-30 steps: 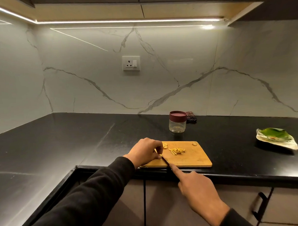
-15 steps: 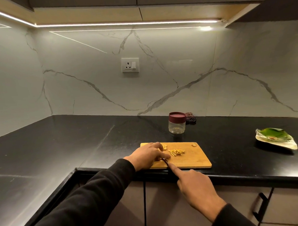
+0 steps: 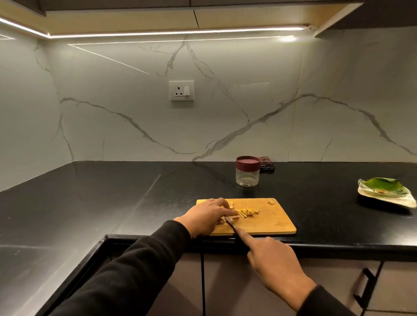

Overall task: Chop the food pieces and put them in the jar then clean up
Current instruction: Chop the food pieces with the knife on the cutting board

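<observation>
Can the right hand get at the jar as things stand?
Probably not freely: the right hand grips the knife, so it would have to put that down first. The path to the jar beyond the cutting board looks unobstructed.

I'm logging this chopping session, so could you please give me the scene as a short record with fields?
surface: black countertop
cutting board: wooden, at the counter's front edge
left hand: on the board, fingers over a food piece
right hand: grips the knife, forefinger along its spine
chopped pieces: small pile on the board, right of the blade
jar: behind the board, maroon lid on, looks empty
plate: far right, green leaf on it
</observation>
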`<control>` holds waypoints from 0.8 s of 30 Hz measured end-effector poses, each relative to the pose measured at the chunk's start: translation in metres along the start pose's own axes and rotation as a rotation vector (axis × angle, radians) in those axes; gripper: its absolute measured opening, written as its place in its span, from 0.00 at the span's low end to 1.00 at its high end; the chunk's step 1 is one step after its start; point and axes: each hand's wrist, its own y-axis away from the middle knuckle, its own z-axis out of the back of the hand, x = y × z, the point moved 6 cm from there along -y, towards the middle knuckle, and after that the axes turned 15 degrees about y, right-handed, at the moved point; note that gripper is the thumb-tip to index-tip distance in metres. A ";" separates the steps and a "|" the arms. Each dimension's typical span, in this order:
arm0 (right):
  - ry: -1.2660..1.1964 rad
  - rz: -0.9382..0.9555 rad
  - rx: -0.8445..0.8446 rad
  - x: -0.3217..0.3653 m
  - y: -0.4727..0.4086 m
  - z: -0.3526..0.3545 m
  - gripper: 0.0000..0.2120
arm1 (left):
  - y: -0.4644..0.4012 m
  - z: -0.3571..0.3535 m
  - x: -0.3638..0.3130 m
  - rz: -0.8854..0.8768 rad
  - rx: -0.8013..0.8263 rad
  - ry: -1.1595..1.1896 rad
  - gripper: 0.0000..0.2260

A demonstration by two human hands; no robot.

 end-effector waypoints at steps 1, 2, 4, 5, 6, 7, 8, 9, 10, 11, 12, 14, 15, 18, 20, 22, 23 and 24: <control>0.002 0.001 0.000 0.000 0.000 0.000 0.29 | -0.001 -0.001 0.001 0.006 0.016 -0.005 0.27; 0.001 -0.001 0.002 0.000 0.000 0.000 0.29 | -0.002 -0.001 0.002 0.014 0.020 0.003 0.28; -0.009 -0.005 0.004 -0.001 0.001 0.001 0.29 | -0.003 0.000 0.003 0.030 -0.009 0.054 0.27; -0.016 -0.007 0.004 -0.002 0.001 0.001 0.29 | -0.002 0.001 0.003 0.033 -0.032 0.085 0.26; -0.022 -0.010 0.004 -0.003 0.001 0.002 0.28 | -0.001 0.002 0.003 0.032 -0.056 0.106 0.24; -0.029 -0.018 0.005 -0.005 0.001 0.003 0.28 | 0.000 0.002 0.003 0.031 -0.077 0.120 0.23; -0.039 -0.028 0.005 -0.007 0.000 0.003 0.28 | 0.002 0.003 0.004 0.033 -0.099 0.133 0.21; -0.049 -0.038 0.004 -0.009 0.000 0.003 0.28 | 0.003 0.003 0.005 0.037 -0.124 0.146 0.20; -0.059 -0.046 0.004 -0.011 -0.001 0.003 0.27 | 0.005 0.004 0.006 0.043 -0.151 0.161 0.19; -0.067 -0.055 0.003 -0.013 -0.002 0.003 0.27 | 0.007 0.005 0.007 0.050 -0.176 0.177 0.18; -0.073 -0.066 0.001 -0.015 -0.002 0.003 0.27 | 0.009 0.006 0.008 0.054 -0.199 0.195 0.16; -0.090 -0.089 -0.003 -0.017 -0.003 0.004 0.28 | 0.013 0.008 0.010 0.055 -0.236 0.221 0.14; -0.103 -0.096 -0.006 -0.017 -0.003 0.005 0.27 | 0.014 0.009 0.011 0.049 -0.253 0.218 0.12; -0.128 -0.084 0.003 -0.013 -0.003 0.006 0.27 | 0.017 0.011 0.010 0.004 -0.293 0.177 0.06; -0.140 -0.062 0.038 -0.010 -0.003 0.005 0.27 | 0.019 0.012 0.010 -0.004 -0.306 0.190 0.06; -0.154 -0.052 0.052 -0.007 -0.004 0.004 0.27 | 0.020 0.013 0.009 -0.008 -0.311 0.201 0.05; -0.160 -0.051 0.046 -0.007 -0.006 0.005 0.27 | 0.019 0.014 0.009 -0.012 -0.313 0.206 0.05; -0.168 -0.050 0.040 -0.006 -0.007 0.005 0.26 | 0.019 0.015 0.008 -0.012 -0.314 0.209 0.05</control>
